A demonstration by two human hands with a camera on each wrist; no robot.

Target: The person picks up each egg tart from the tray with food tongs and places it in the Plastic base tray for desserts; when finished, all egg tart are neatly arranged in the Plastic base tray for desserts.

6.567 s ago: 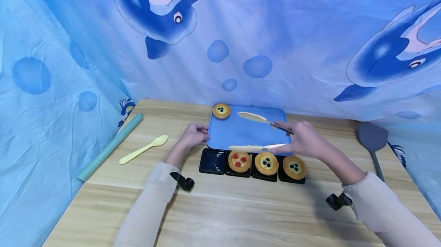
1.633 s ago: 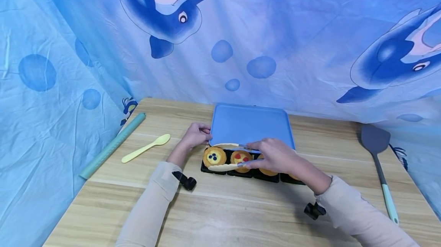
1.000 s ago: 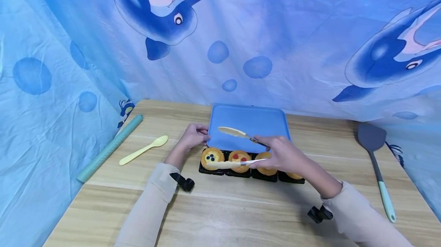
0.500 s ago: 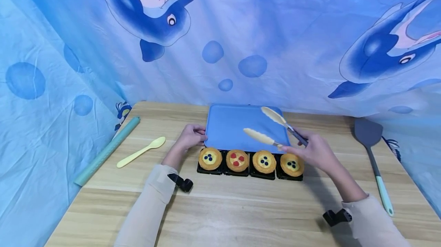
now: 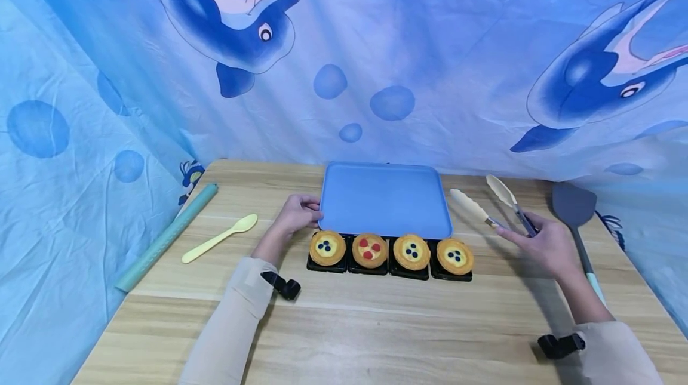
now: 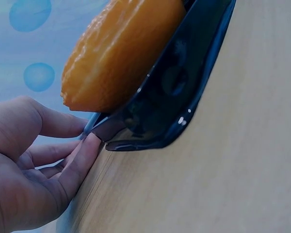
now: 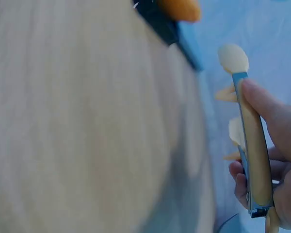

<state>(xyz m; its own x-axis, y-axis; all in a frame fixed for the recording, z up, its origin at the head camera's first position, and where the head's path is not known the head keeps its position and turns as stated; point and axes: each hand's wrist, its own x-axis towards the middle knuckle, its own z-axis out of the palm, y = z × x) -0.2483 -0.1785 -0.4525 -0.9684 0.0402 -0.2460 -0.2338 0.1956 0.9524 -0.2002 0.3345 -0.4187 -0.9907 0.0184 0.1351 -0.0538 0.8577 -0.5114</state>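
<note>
My left hand (image 5: 297,215) pinches the left edge of a blue tray (image 5: 384,197) between thumb and fingers. Along the tray's near side runs a row of black plastic holders (image 5: 328,268), each bearing an egg tart. A red-berry tart (image 5: 369,250) is second from the left; the others, such as the leftmost tart (image 5: 327,247), carry dark blue berries. In the left wrist view a tart (image 6: 121,58) rises from its holder close by my fingers. My right hand (image 5: 553,248) holds cream-tipped tongs (image 7: 254,145), spread apart with nothing between the tips, over the table right of the tray.
On the left lie a pale yellow spoon (image 5: 220,239) and a teal rolled strip (image 5: 168,237). A grey spatula (image 5: 574,203) lies at the right, partly behind my right hand. A blue dolphin-print cloth (image 5: 376,62) hangs behind the wooden table (image 5: 344,325).
A blueberry tart from the tray's back left corner now sits in the leftmost holder. My right hand has drawn the tongs away to the right. The left hand stays on the tray.
</note>
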